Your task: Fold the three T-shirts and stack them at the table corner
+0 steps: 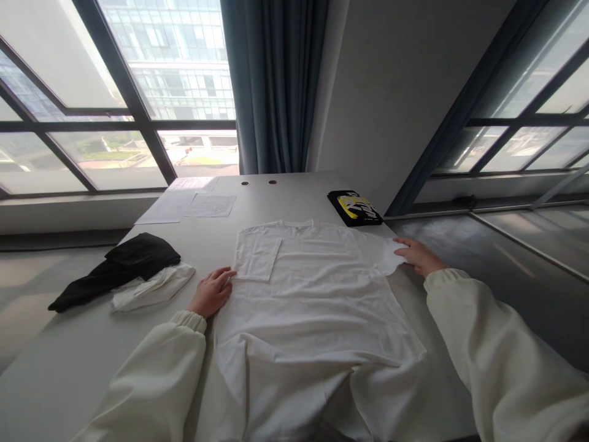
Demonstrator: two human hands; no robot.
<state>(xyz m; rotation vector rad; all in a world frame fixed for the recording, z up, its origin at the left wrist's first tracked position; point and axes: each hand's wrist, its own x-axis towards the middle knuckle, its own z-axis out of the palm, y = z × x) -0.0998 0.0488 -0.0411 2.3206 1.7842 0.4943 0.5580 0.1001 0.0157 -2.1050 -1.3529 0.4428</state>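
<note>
A white T-shirt (313,301) lies spread on the table, its collar pointing away from me and its lower part rumpled near my body. Its left sleeve is folded inward flat over the chest. My left hand (213,291) rests at the shirt's left edge, fingertips touching the fabric by the folded sleeve, fingers stretched out. Out at the right, my right hand (418,254) pinches the end of the right sleeve, which extends past the table's edge.
On the white table (271,205), a black garment (138,261) and a white one (154,287) lie crumpled at left. Paper sheets (210,205) sit at the back left. A folded black garment with yellow print (354,209) lies by the right edge. A blue curtain (276,86) hangs behind.
</note>
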